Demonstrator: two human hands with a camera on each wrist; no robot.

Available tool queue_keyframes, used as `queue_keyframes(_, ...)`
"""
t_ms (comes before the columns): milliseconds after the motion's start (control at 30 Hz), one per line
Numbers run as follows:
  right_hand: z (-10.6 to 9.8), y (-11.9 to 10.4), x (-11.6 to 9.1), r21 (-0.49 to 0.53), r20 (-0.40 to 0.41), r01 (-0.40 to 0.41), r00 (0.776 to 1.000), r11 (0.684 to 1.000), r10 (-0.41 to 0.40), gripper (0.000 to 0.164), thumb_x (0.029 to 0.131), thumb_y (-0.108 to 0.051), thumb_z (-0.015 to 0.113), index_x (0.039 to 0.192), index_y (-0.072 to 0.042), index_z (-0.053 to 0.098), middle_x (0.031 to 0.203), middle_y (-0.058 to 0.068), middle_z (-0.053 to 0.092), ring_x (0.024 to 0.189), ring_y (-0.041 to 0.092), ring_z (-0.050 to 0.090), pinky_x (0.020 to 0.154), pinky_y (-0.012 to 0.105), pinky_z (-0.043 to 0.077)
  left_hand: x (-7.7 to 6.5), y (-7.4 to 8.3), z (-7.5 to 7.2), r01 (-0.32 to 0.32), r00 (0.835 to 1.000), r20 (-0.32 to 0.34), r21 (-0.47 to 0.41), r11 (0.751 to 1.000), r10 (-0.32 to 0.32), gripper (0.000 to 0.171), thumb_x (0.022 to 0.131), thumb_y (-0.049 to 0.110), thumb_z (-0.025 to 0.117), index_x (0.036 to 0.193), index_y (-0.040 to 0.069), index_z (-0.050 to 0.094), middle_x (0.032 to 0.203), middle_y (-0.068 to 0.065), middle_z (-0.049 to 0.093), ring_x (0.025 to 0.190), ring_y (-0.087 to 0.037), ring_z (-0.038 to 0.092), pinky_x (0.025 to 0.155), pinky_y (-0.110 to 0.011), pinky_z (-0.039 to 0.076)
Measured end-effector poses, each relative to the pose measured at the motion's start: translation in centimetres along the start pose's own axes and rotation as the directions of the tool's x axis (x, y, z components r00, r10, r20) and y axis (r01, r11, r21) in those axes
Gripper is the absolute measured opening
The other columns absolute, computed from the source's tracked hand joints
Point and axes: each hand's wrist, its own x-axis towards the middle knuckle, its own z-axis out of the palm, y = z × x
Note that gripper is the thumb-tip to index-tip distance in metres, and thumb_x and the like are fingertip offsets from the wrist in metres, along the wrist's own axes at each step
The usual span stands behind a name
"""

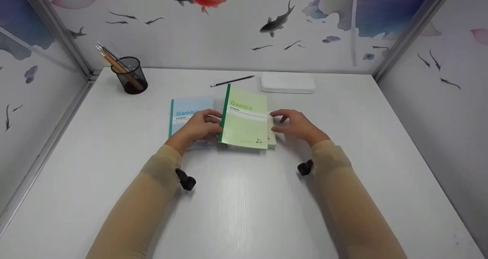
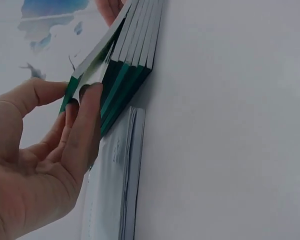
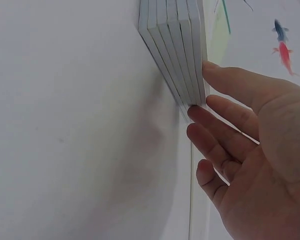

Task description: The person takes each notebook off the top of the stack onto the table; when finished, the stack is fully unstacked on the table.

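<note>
My left hand (image 1: 198,127) pinches a light green notebook (image 1: 246,118) by its dark green spine, thumb on one side and fingers on the other. In the left wrist view its spine side is raised, tilted off a stack of notebooks (image 2: 135,45) with green spines. At the stack's right edge is my right hand (image 1: 299,125), its thumb and fingertips touching the page edges (image 3: 175,50) in the right wrist view, fingers loosely bent. Left of the stack lies a light blue notebook (image 1: 192,104), partly covered by my left hand.
A black mesh cup (image 1: 131,76) with pencils stands at the back left. Behind the notebooks lie a dark pencil (image 1: 232,81) and a white case (image 1: 288,83). Printed panels wall the white table (image 1: 236,205) at the back and sides.
</note>
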Motion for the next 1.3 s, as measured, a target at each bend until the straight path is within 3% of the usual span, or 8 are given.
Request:
queue_keyframes(367,0.3,0.3,-0.3,0.014,-0.006,-0.02,1.0,1.0,0.02,0.055,0.094,-0.023,0.076,0.146,-0.017,0.06,0.145,0.007,0.061,0.122,0.03,0.057,0.112,0.051,0.04,-1.5,-1.0,-0.9,0.007,1.0,0.031,-0.133,0.991,-0.003,0.056,0.09,0.006,0.07,0.143,0.014,0.055,0.14,-0.005,0.063,0.111,-0.024,0.07,0.08,-0.033,0.062)
queue_keyframes(633,0.5,0.3,-0.4,0.034,0.0,-0.048,0.999,0.998,0.048,0.054,0.095,-0.024,0.075,0.147,-0.019,0.059,0.144,0.007,0.06,0.124,0.029,0.055,0.112,0.05,0.039,-3.9,-1.8,-3.1,-0.024,1.0,0.001,-0.176,0.984,0.025,0.058,0.093,0.002,0.065,0.147,0.014,0.049,0.149,-0.007,0.056,0.108,-0.022,0.069,0.082,-0.036,0.063)
queue_keyframes(800,0.5,0.5,-0.3,0.037,-0.005,-0.066,0.998,0.997,0.066,0.054,0.095,-0.025,0.075,0.146,-0.021,0.059,0.141,0.006,0.061,0.122,0.028,0.055,0.109,0.048,0.041,-5.4,-2.5,-5.4,-0.061,0.998,-0.022,-0.201,0.978,0.057,0.059,0.094,0.001,0.064,0.149,0.012,0.044,0.153,-0.01,0.051,0.112,-0.022,0.068,0.083,-0.037,0.063)
queue_keyframes(1000,0.6,0.5,-0.4,0.04,-0.013,-0.071,0.997,0.997,0.071,0.054,0.095,-0.025,0.076,0.146,-0.022,0.06,0.138,0.006,0.062,0.12,0.027,0.055,0.104,0.045,0.042,-7.5,-3.8,-8.9,-0.067,0.995,-0.08,-0.204,0.977,0.052,0.057,0.096,0.004,0.066,0.147,0.014,0.043,0.153,-0.01,0.048,0.111,-0.017,0.066,0.086,-0.035,0.062)
queue_keyframes(1300,0.6,0.2,-0.4,0.043,-0.006,-0.08,0.997,0.996,0.081,0.054,0.096,-0.026,0.074,0.148,-0.025,0.058,0.138,0.007,0.061,0.122,0.028,0.053,0.108,0.048,0.04,-10.7,-7.0,-15.5,-0.115,0.985,-0.156,-0.303,0.946,0.07,0.053,0.095,0.008,0.075,0.139,0.02,0.047,0.13,0.006,0.058,0.099,-0.01,0.072,0.082,-0.031,0.062)
